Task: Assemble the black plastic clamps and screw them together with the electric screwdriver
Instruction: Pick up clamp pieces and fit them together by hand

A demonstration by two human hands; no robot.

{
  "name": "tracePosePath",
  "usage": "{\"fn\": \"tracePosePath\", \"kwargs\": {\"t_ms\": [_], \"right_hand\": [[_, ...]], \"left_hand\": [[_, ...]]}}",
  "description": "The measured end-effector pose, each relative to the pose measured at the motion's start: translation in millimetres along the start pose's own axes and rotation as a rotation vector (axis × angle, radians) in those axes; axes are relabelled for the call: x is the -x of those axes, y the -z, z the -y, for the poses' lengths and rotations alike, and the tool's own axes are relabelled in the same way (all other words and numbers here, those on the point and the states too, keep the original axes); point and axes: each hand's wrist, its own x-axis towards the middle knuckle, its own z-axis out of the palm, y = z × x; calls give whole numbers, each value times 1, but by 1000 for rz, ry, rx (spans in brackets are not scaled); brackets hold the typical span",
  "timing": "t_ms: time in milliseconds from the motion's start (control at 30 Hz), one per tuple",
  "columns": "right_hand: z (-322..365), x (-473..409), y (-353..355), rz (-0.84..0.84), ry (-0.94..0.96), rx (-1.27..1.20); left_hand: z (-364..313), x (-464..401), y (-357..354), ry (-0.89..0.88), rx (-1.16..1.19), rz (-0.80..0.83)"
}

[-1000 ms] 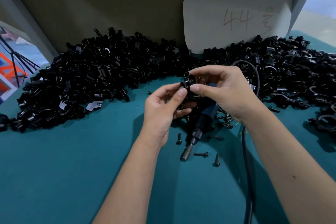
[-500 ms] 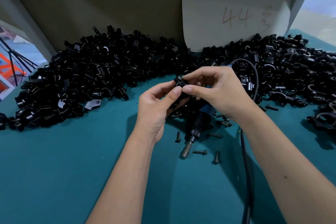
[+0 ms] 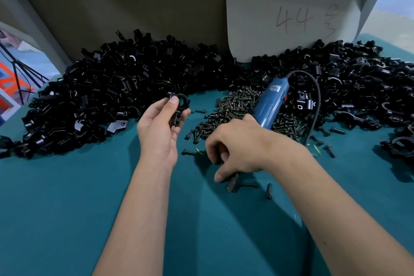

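The left hand (image 3: 160, 129) is holding a joined black plastic ring-shaped clamp (image 3: 179, 107) upright above the teal worktop (image 3: 56, 208), thumb and fingers curled round its lower lug, so the two halves appear to be already fitted together. No screw is showing in it from here, so it is probably not fastened yet.

The right hand (image 3: 235, 152) is reaching down at about five o'clock from the clamp, fingers loosely curled over the metal tip of the blue corded electric screwdriver (image 3: 270, 105), which is lying across the worktop with its body pointing toward one o'clock. Whether that grip is actually closing on the tool or on a loose screw beneath it cannot be told; the palm is hiding the contact.

A heap of small dark screws (image 3: 233, 110) is sitting just beside the screwdriver, at three o'clock from the held clamp, with a few strays scattered nearer.

Judging what remains: a large mound of loose black clamp parts (image 3: 100, 96) is filling the nine-to-twelve o'clock arc, and a second pile of black clamp parts (image 3: 358, 87) is spreading at two o'clock. Which is finished stock is unclear, so most of the work looks to be still ahead.
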Motion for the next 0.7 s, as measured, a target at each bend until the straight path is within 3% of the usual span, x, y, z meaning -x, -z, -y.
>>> {"fn": "tracePosePath", "kwargs": {"t_ms": [100,200,433,700], "right_hand": [[-2,1,3,14,-16,-29],[-6,1,4,-84,-3,-78],[-39,-3,7,-679,-51,-578],[-49,-4,3,-669,85,-949]], "left_hand": [[-2,-2,2,3,3,-14],[-2,-5,4,17,-36,20],[11,3,-5,-49,-206,328],[16,10,-10,-41,-241,491]]}}
